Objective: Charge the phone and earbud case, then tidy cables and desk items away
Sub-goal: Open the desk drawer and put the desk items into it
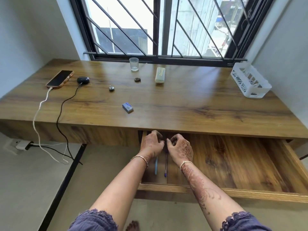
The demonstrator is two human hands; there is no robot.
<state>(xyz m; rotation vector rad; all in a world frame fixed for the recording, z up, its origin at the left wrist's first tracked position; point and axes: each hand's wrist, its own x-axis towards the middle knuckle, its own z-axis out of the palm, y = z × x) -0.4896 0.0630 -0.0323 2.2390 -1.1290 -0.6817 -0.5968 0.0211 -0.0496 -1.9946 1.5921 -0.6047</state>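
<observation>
The phone (pixel 60 79) lies at the desk's far left with a white cable (pixel 37 117) plugged in. Beside it sits the dark earbud case (pixel 83 80) with a black cable (pixel 60 112) attached. Both cables drop over the desk's front edge toward a plug (pixel 23 145) at the wall. My left hand (pixel 152 144) and my right hand (pixel 180 148) are close together in the left back part of the open drawer (pixel 250 192), fingers curled. Under them lie a light blue pen (pixel 156 165) and a purple pen (pixel 165 167). What the fingers grip is hidden.
On the desk (pixel 183 100) stand a glass (pixel 134 64), a pale green case (pixel 160 75), a small padlock (pixel 111 88), a small dark metal object (pixel 137 79) and a blue box (pixel 127 107). A white basket (pixel 250 82) holding cables sits far right.
</observation>
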